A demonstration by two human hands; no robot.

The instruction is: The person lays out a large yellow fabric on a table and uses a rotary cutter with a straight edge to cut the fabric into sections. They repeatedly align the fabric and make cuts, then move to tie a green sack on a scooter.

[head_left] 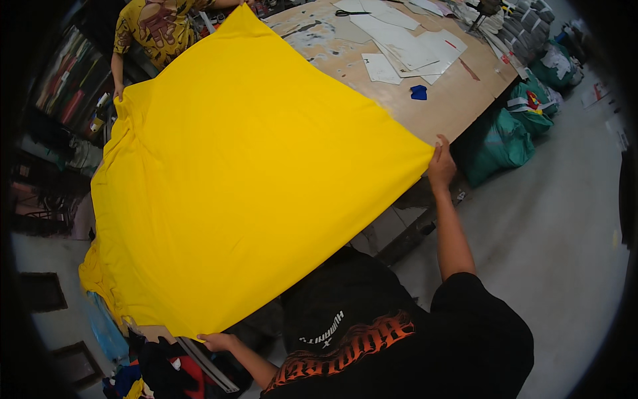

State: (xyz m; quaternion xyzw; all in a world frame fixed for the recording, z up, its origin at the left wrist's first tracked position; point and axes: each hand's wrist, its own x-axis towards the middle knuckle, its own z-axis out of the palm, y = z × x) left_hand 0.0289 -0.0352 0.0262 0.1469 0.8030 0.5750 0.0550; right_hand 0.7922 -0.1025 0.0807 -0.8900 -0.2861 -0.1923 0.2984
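Note:
A wide yellow cloth is stretched taut between my two hands and a co-worker on the far side. My left hand grips its near edge at the lower left, fingers closed on the fabric. At the right corner, my right hand pinches the cloth with the arm reaching out. One of the co-worker's hands holds the far left edge, where the fabric bunches into folds. The cloth's far corner rises to a point near the co-worker's other arm. Its left side droops in loose folds.
Under the cloth stands a wooden table with white pattern pieces, black scissors and a small blue scrap. Green sacks sit on the floor beyond its right edge. Dark and coloured fabrics lie at the lower left.

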